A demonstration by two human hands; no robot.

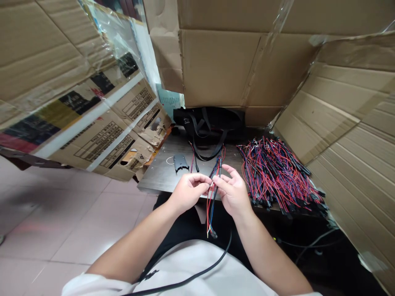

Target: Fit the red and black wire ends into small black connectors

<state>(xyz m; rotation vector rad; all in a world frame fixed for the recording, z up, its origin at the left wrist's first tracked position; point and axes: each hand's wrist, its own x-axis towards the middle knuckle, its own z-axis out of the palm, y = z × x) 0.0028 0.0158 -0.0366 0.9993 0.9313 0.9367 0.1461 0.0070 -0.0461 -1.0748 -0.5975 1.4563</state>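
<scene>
Front edge of the dark bench [154,185]: a bunch of thin red, blue and black wires [211,209] is held just beyond it, with the ends hung toward the lap
Left hand [188,191]: curled, fingertips pinched onto the top of the bunch
Right hand [233,193]: partly open, fingers laid against the strands; a firm grip cannot be told
Handling: the wires are judged light and limp, best taken near their ends
Right side of the bench: a heap of similar wires [277,174] is piled
Left of the hands: a black plastic case [180,162] is laid
Hidden: the pinched ends are covered by fingers
</scene>
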